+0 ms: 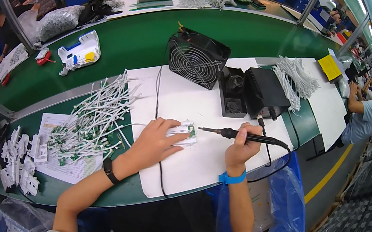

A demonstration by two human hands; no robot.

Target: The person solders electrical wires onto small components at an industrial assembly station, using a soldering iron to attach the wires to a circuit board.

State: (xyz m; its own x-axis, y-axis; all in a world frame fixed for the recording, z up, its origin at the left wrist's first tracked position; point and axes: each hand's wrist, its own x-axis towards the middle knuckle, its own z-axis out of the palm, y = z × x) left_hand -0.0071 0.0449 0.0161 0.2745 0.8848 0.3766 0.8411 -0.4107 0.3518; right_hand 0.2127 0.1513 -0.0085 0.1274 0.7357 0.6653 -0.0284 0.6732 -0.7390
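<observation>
My right hand [242, 150] is closed round the handle of a black soldering iron [228, 133], whose tip points left. That tip is just right of a small green circuit board [192, 130] set in a white plastic housing [185, 141]. My left hand [156, 143] holds the housing down on the white work sheet [206, 168], thumb and fingers lying across it. A white cable leads leftward from under this hand. Whether the tip touches the board is hard to see, but a small gap appears between them.
Cabled circuit boards [90, 129] and white housings [21, 162] lie left. A black fan [196, 61], iron holder [232, 97] and soldering station [268, 94] stand behind, beside a white cable bundle [297, 80]. A blue-lined bin [288, 197] sits right. Co-workers sit across and right.
</observation>
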